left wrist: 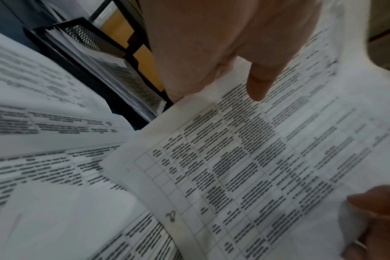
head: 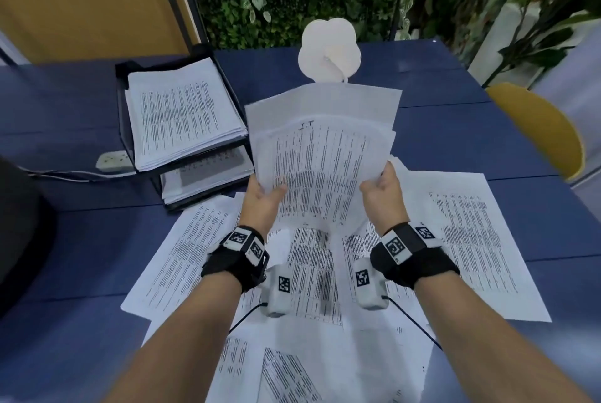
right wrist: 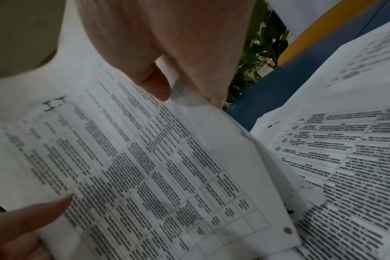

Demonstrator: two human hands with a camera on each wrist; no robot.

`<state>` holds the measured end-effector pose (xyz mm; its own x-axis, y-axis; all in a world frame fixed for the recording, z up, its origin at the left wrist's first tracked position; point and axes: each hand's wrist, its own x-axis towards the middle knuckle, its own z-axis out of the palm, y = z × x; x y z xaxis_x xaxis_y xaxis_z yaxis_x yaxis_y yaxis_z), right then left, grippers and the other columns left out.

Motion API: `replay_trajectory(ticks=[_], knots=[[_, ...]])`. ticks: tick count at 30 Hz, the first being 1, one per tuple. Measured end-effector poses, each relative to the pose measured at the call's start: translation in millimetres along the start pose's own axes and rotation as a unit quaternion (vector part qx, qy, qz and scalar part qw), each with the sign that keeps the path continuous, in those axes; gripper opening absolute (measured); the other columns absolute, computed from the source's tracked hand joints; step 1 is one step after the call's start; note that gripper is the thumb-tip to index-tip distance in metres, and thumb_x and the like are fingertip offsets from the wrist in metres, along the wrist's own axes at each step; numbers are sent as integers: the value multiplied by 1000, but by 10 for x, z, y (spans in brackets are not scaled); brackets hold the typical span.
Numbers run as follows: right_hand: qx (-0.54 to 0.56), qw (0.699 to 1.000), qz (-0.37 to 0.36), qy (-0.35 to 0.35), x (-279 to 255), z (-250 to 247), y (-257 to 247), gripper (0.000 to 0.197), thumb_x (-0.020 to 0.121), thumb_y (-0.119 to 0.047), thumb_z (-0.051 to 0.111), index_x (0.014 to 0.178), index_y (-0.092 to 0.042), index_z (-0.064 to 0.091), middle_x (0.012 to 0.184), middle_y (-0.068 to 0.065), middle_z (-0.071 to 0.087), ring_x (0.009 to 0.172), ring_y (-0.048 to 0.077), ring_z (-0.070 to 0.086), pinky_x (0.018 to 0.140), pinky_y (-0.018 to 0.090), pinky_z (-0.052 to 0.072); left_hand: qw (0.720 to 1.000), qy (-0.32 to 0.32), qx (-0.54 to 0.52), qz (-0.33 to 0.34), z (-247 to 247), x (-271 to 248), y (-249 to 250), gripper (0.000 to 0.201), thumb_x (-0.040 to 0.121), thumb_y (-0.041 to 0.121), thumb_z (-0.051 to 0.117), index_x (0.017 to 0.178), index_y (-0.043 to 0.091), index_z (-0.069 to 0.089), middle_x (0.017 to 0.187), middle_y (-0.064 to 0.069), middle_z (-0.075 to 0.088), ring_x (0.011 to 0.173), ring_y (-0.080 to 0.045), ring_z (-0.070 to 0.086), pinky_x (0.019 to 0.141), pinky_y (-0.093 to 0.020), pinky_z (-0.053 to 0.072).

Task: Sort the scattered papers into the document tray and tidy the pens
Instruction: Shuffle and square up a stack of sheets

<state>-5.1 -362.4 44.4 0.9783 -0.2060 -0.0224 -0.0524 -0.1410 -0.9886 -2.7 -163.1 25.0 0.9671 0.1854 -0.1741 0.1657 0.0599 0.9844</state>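
Holding a sheaf of printed papers lifted off the tabletop, both hands grip its lower edge: the left hand pinches the lower-left corner with its thumb on the printed face, and the right hand pinches the right side the same way. The sheaf tilts away from the person, its top page marked "I.T" and filled with a table of text. In the left wrist view the left thumb lies on the page and the fingers are hidden behind it; in the right wrist view the right thumb presses the sheet likewise.

The tray, a black mesh two-tier one, stands left of the sheaf on the tabletop, each tier already stacked with papers. More loose sheets lie scattered and overlapping under and around the forearms. A white power strip sits just left of the tray, and a white rounded lamp stands behind the sheaf. No pens can be made out.
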Motion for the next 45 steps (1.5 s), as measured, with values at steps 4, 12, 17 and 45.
replay_trajectory(ticks=[4,12,17,45], knots=[[-41,999,33,-13,-5,-35,88,30,89,5,38,112,-13,43,78,-13,46,63,0,45,59,13,41,1000,18,17,-14,4,15,-91,42,93,14,58,133,13,46,122,0,61,114,-16,57,103,-37,42],[-97,978,158,-90,-18,-42,401,25,94,-10,53,119,-9,54,115,7,64,96,20,61,83,31,50,999,28,-6,-30,-152,53,-179,29,96,21,53,125,22,53,117,5,66,111,-15,61,98,-42,45],[-91,955,251,-126,-107,4,496,28,97,-16,49,125,-17,52,118,4,58,96,25,60,76,46,59,995,36,62,-73,-272,40,-291,51,90,35,59,135,18,44,131,-2,57,120,-21,55,103,-45,42],[-172,924,248,-233,59,1364,433,17,94,-11,49,110,-9,55,102,12,63,73,29,57,60,35,48,975,71,95,-186,-1626,-128,-640,33,93,19,57,124,20,45,120,0,59,106,-25,59,92,-43,50]])
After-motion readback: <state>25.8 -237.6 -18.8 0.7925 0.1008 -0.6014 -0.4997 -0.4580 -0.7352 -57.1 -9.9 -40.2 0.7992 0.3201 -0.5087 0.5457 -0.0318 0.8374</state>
